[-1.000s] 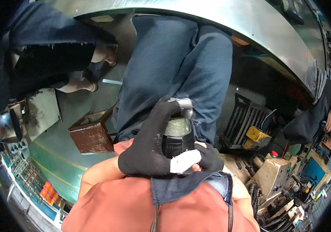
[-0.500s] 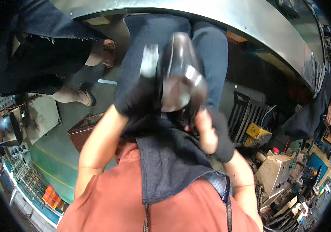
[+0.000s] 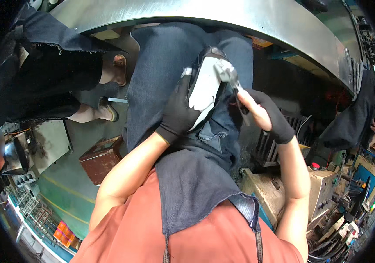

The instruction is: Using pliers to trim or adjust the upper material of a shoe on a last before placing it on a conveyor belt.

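Note:
On my lap lies a dark shoe (image 3: 214,51), turned so that its whitish underside (image 3: 206,83) faces up. My left hand (image 3: 179,107), in a black fingerless glove with white wrap on a fingertip, is closed on its left side. My right hand (image 3: 266,111), also gloved, closes around the handles of what look like metal pincers (image 3: 228,73). The grey head of the pincers is at the right edge of the underside, slightly blurred; whether it grips the edge I cannot tell. The fingers under the shoe are hidden.
A shiny metal bench edge (image 3: 196,11) curves across in front of my knees. A person's sandalled feet (image 3: 107,109) are at the left, near a brown wooden box (image 3: 102,160). A dark slatted crate (image 3: 268,147) and a worn machine (image 3: 266,193) stand at my right.
The shoe has turned from its shiny dark upper to its pale underside. My right hand has moved up and right, with the pincers now showing at the shoe.

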Tool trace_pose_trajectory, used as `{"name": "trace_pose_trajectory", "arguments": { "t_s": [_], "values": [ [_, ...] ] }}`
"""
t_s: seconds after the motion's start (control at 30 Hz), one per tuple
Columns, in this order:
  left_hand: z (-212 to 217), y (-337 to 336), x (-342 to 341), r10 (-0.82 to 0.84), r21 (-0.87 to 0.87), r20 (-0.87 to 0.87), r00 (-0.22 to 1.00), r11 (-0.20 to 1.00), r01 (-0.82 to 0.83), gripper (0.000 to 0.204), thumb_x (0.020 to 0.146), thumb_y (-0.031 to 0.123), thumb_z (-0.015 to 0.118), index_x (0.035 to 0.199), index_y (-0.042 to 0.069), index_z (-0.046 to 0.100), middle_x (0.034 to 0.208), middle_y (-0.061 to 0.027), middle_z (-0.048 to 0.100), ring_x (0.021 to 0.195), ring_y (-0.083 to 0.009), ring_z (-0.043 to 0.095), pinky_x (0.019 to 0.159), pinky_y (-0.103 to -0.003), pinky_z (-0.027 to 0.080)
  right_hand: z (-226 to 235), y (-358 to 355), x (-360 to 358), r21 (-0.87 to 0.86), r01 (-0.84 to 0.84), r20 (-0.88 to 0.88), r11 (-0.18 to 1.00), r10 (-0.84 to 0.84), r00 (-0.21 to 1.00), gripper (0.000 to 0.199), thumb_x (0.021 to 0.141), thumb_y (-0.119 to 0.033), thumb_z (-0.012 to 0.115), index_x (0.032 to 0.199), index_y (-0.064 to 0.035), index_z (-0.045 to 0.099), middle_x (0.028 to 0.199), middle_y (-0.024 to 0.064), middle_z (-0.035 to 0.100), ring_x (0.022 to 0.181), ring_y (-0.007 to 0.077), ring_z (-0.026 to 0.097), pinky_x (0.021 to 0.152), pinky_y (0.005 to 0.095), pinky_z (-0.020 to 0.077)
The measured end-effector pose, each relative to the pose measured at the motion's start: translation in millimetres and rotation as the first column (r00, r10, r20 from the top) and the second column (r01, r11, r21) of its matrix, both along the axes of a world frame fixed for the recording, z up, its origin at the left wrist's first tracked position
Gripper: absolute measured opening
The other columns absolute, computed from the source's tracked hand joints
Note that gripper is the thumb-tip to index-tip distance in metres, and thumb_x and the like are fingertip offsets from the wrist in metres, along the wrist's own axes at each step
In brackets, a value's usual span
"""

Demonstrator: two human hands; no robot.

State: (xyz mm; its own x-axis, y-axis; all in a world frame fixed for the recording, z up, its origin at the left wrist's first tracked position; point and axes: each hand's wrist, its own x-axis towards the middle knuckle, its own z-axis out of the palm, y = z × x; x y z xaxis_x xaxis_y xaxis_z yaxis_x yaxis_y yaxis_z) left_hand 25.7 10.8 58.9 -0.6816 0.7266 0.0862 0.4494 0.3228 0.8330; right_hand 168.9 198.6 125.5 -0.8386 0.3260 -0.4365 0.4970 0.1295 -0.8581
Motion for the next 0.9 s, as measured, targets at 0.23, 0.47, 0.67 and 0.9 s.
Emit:
{"name": "trace_pose_trajectory", "arguments": {
  "t_s": [0.23, 0.47, 0.67, 0.9],
  "values": [
    [2, -18, -17, -0.365, -0.069, -0.042, 0.93, 0.93, 0.362, 0.055, 0.095, 0.018, 0.057, 0.14, -0.009, 0.041, 0.14, -0.0309, 0.048, 0.134, -0.0397, 0.045, 0.113, -0.042, 0.034, 52, -12, -30, 0.616, -0.558, 0.473, 0.555, 0.305, 0.826, 0.039, 0.097, -0.034, 0.057, 0.077, -0.0013, 0.06, 0.079, 0.0197, 0.062, 0.069, 0.0351, 0.062, 0.061, 0.0423, 0.0469],
    [14, 39, -10, -0.013, 0.121, 0.655, 0.756, 0.989, -0.087, 0.054, 0.095, 0.02, 0.052, 0.143, -0.002, 0.038, 0.14, -0.0268, 0.047, 0.131, -0.0407, 0.047, 0.108, -0.043, 0.038, 0, 28, 9, 0.102, -0.29, 0.19, 0.952, 0.268, 0.945, 0.042, 0.099, -0.041, 0.053, 0.092, -0.001, 0.064, 0.078, 0.0127, 0.068, 0.064, 0.0247, 0.067, 0.06, 0.0363, 0.0517],
    [12, 42, -13, -0.01, -0.268, 0.026, 1.0, 0.963, 0.017, 0.065, 0.1, 0.033, 0.046, 0.145, -0.008, 0.022, 0.142, -0.0372, 0.038, 0.131, -0.0513, 0.04, 0.107, -0.047, 0.037, 75, 53, -17, 0.432, -0.594, 0.373, 0.679, 0.465, 0.803, 0.05, 0.098, -0.043, 0.054, 0.083, 0.0036, 0.064, 0.067, 0.0178, 0.062, 0.061, 0.0299, 0.064, 0.061, 0.0393, 0.0494],
    [3, 1, -3, -0.166, -0.085, -0.086, 0.982, 0.984, 0.158, 0.091, 0.085, 0.04, 0.071, 0.148, -0.005, 0.021, 0.142, -0.0334, 0.04, 0.128, -0.0489, 0.044, 0.106, -0.046, 0.039, 49, -21, -5, 0.429, -0.136, -0.328, 0.893, 0.294, 0.898, 0.04, 0.097, -0.039, 0.056, 0.087, -0.0009, 0.065, 0.076, 0.0227, 0.061, 0.068, 0.037, 0.062, 0.062, 0.042, 0.0466]
  ]
}}
